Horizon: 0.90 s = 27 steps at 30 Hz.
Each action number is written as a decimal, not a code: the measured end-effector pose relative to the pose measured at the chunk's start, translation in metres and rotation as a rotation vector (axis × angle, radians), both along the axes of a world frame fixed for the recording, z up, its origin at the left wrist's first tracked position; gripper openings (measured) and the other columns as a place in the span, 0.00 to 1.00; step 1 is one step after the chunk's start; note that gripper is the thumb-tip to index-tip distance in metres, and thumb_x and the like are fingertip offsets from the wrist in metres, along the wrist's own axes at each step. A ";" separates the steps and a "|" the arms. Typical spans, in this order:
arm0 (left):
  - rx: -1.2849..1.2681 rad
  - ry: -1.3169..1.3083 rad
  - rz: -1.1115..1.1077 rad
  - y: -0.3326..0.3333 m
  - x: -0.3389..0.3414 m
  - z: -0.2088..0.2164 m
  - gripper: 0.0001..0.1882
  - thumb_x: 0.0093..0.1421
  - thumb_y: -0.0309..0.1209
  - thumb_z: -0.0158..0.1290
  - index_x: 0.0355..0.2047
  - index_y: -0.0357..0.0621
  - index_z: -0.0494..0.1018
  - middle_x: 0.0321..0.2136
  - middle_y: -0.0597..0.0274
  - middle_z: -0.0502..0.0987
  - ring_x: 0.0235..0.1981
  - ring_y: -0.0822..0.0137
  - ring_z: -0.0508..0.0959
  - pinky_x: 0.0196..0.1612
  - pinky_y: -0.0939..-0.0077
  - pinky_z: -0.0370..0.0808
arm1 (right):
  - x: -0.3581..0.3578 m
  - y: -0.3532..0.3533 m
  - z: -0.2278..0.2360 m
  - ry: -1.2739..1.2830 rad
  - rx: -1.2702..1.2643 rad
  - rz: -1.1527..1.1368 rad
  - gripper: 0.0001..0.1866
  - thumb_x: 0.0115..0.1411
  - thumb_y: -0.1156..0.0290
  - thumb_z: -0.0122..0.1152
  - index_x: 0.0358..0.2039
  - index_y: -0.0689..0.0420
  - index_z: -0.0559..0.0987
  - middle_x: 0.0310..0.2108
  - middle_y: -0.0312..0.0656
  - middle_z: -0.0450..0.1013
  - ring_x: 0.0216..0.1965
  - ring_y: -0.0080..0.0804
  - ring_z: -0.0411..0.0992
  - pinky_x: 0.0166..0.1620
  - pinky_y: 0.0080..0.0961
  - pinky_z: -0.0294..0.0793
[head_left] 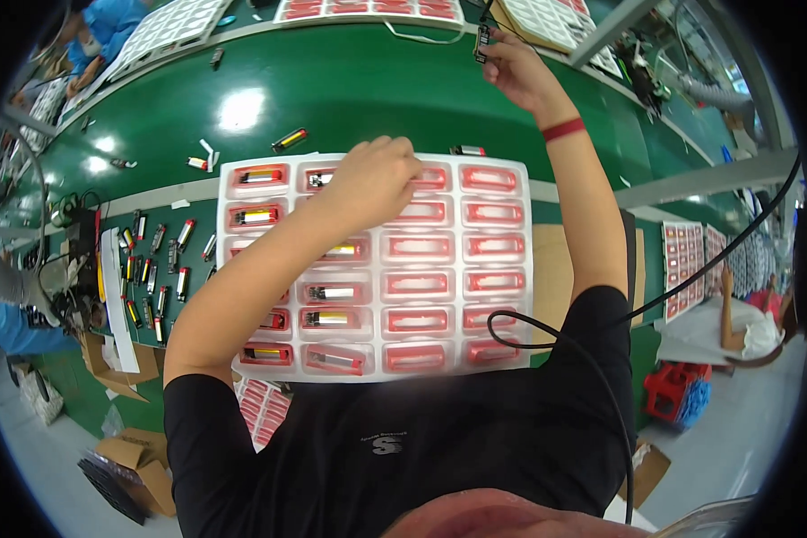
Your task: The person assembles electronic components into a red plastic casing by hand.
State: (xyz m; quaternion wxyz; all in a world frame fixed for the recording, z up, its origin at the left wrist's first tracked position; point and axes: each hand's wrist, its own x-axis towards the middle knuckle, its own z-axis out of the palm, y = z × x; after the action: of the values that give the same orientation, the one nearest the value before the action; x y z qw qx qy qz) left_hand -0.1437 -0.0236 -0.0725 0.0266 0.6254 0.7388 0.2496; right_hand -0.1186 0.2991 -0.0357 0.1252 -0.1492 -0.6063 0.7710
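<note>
In front of me lies a white moulded tray [531,215] with rows of red-edged pockets. Cylindrical battery-like parts [258,216] in yellow, silver and black sit in pockets of its left two columns. The right two columns show pink-red pockets [417,282] with pale middles. My left hand [372,179] is closed over the tray's top row, fingers curled down; whatever they pinch is hidden. Beyond the tray at the upper right, my right hand [516,72] grips a small dark rectangular piece [482,43] with silver marks, beside a black cable from above.
Several loose battery-like parts [160,300] are scattered on the green bench [359,90] at left. One yellow part [290,139] rests beyond the tray. A black cable [690,278] loops across my right side. More trays [368,11] line the far edge. Other people [108,27] sit around.
</note>
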 end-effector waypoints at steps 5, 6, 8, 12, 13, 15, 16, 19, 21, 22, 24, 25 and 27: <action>0.031 -0.451 0.084 -0.001 0.003 0.024 0.08 0.66 0.32 0.54 0.36 0.41 0.78 0.37 0.53 0.78 0.36 0.60 0.80 0.39 0.67 0.75 | 0.129 -0.056 0.018 0.142 -0.232 0.201 0.23 0.66 0.79 0.54 0.62 0.58 0.67 0.42 0.45 0.77 0.26 0.20 0.65 0.31 0.16 0.65; -0.257 -0.910 0.200 -0.005 -0.003 0.031 0.09 0.69 0.31 0.51 0.45 0.42 0.73 0.36 0.57 0.78 0.34 0.69 0.78 0.38 0.73 0.73 | 0.139 -0.065 0.014 0.144 -0.308 0.189 0.21 0.67 0.79 0.54 0.59 0.57 0.69 0.44 0.46 0.77 0.28 0.20 0.68 0.33 0.17 0.69; -0.065 -1.274 0.158 -0.015 0.000 0.034 0.12 0.69 0.31 0.51 0.50 0.43 0.70 0.36 0.60 0.77 0.33 0.72 0.77 0.37 0.74 0.73 | 0.149 -0.090 0.014 0.147 -0.389 0.201 0.18 0.67 0.78 0.53 0.57 0.56 0.70 0.46 0.47 0.77 0.29 0.21 0.70 0.34 0.18 0.72; 0.214 -1.562 0.106 -0.021 0.031 0.059 0.23 0.68 0.29 0.50 0.62 0.43 0.60 0.40 0.62 0.75 0.33 0.74 0.74 0.38 0.75 0.72 | 0.151 -0.111 0.010 0.244 -0.339 0.258 0.10 0.69 0.76 0.52 0.50 0.55 0.71 0.51 0.49 0.75 0.35 0.25 0.76 0.42 0.24 0.79; 0.236 -1.526 0.073 -0.022 0.036 0.062 0.24 0.68 0.29 0.50 0.63 0.43 0.60 0.42 0.62 0.75 0.33 0.74 0.73 0.38 0.75 0.72 | 0.150 -0.111 0.008 0.269 -0.318 0.261 0.09 0.69 0.76 0.52 0.49 0.56 0.71 0.51 0.49 0.75 0.36 0.26 0.76 0.43 0.25 0.80; 0.237 -1.589 0.030 -0.023 0.034 0.061 0.26 0.66 0.26 0.48 0.64 0.42 0.59 0.44 0.61 0.74 0.34 0.73 0.73 0.38 0.75 0.72 | 0.149 -0.110 0.008 0.298 -0.250 0.279 0.08 0.69 0.77 0.52 0.48 0.57 0.71 0.51 0.49 0.75 0.38 0.27 0.77 0.44 0.26 0.81; 0.178 -1.596 0.017 -0.026 0.030 0.058 0.26 0.65 0.24 0.46 0.64 0.42 0.59 0.45 0.62 0.74 0.34 0.73 0.74 0.38 0.75 0.72 | 0.151 -0.114 0.014 0.311 -0.075 0.223 0.07 0.69 0.79 0.53 0.47 0.58 0.72 0.52 0.49 0.75 0.39 0.27 0.77 0.45 0.26 0.81; 0.131 -1.561 0.065 -0.028 0.032 0.057 0.27 0.61 0.23 0.44 0.62 0.42 0.62 0.47 0.62 0.74 0.33 0.71 0.75 0.38 0.75 0.71 | 0.152 -0.119 0.024 0.355 0.183 0.180 0.07 0.68 0.81 0.54 0.45 0.60 0.74 0.52 0.50 0.76 0.42 0.26 0.78 0.46 0.25 0.81; 0.101 -1.645 0.029 -0.023 0.038 0.061 0.26 0.61 0.26 0.45 0.61 0.41 0.64 0.48 0.60 0.73 0.30 0.71 0.75 0.38 0.77 0.71 | 0.152 -0.122 0.024 0.381 0.263 0.180 0.07 0.67 0.82 0.55 0.45 0.61 0.75 0.52 0.51 0.76 0.44 0.25 0.78 0.47 0.24 0.81; -0.012 -1.412 0.160 -0.014 0.043 0.063 0.28 0.61 0.30 0.53 0.61 0.41 0.65 0.47 0.58 0.73 0.29 0.71 0.75 0.36 0.76 0.72 | 0.152 -0.125 0.022 0.400 0.254 0.178 0.07 0.67 0.82 0.54 0.45 0.62 0.76 0.53 0.52 0.76 0.44 0.25 0.78 0.48 0.23 0.81; -0.054 -1.059 0.145 -0.006 0.052 0.065 0.29 0.60 0.31 0.57 0.61 0.41 0.66 0.46 0.57 0.73 0.30 0.70 0.77 0.36 0.75 0.73 | 0.152 -0.124 0.020 0.422 0.233 0.165 0.08 0.66 0.83 0.54 0.45 0.63 0.77 0.53 0.52 0.76 0.44 0.26 0.78 0.48 0.23 0.81; -0.079 -0.713 0.117 -0.002 0.056 0.064 0.30 0.59 0.32 0.62 0.60 0.41 0.67 0.46 0.56 0.74 0.31 0.70 0.78 0.36 0.75 0.74 | 0.151 -0.119 0.019 0.430 0.206 0.164 0.09 0.65 0.83 0.55 0.45 0.63 0.78 0.53 0.49 0.77 0.44 0.25 0.78 0.46 0.20 0.80; -0.131 -0.553 0.072 0.001 0.058 0.060 0.30 0.56 0.33 0.67 0.58 0.43 0.71 0.45 0.54 0.74 0.32 0.67 0.79 0.36 0.71 0.76 | 0.154 -0.111 0.016 0.437 0.172 0.151 0.10 0.64 0.84 0.56 0.45 0.62 0.79 0.52 0.46 0.78 0.44 0.24 0.78 0.44 0.18 0.79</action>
State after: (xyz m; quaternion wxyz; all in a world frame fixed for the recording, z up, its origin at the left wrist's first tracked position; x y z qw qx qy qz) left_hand -0.0854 -0.0221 -0.0128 0.2585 0.5041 0.7397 0.3632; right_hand 0.0355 0.1877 -0.0195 0.2075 0.0780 -0.6376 0.7378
